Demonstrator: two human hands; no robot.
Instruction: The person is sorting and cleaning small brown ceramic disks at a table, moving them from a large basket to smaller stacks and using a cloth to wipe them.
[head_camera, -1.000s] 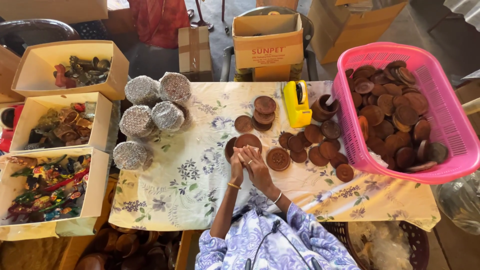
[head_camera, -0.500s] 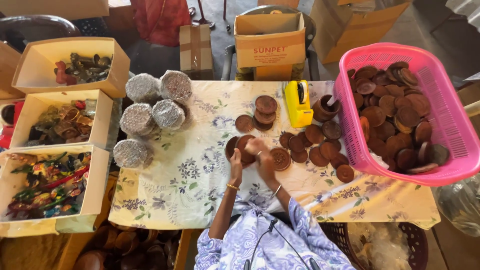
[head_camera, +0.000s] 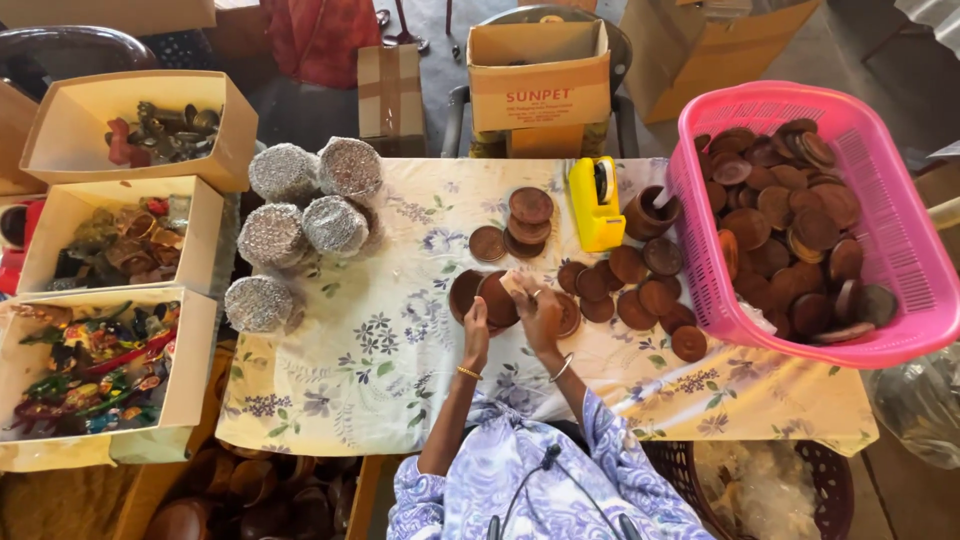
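**Hands at brown clay discs on a floral-clothed desk**

Head view, looking down: the left hand (head_camera: 476, 330) rests against a round brown clay disc (head_camera: 480, 297) near the middle of the desk (head_camera: 400, 380), fingers laid on its near rim. The right hand (head_camera: 540, 312) hovers just beside it, fingers pinched closed on a small pale piece (head_camera: 514, 287). More brown discs (head_camera: 640, 285) spread toward the desk's right edge, where a pink basket (head_camera: 900, 240) holds many. A yellow tape dispenser (head_camera: 594, 203) stands at the far edge. Foil-wrapped bundles (head_camera: 300, 215) sit at the far left corner.
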